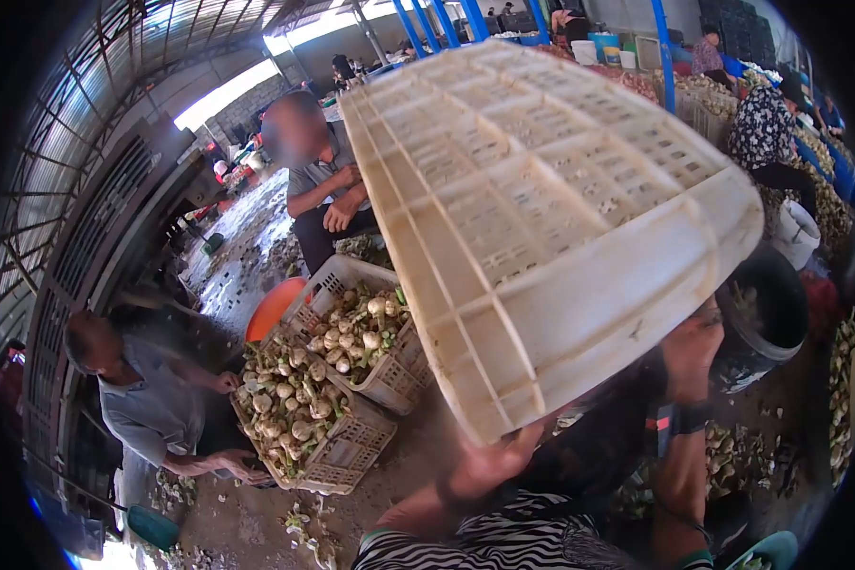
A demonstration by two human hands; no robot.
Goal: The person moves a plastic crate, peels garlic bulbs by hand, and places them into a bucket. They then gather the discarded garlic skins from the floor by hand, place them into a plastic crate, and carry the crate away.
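A pale, dirty plastic crate (579, 275) is raised and tilted in front of me, its ribbed, slotted underside and one side wall towards me. My left hand (494, 465) is closed on its lower left edge, the fingers partly hidden and blurred. At the lower right corner my right hand (693, 347) grips the same crate, a dark band on its wrist. The inside of the crate is hidden from me. Left of it on the ground stand two similar crates, the nearer crate (356, 451) and the farther crate (399, 375), both heaped with pale round vegetables (290, 404) with green stalks.
A crouching person (157, 399) has hands at the nearer full crate. Another person (318, 185) sits behind the crates, near an orange tub (274, 306). To my right stand a black barrel (765, 318) and a white bucket (796, 233). Vegetable scraps (309, 537) litter the wet floor.
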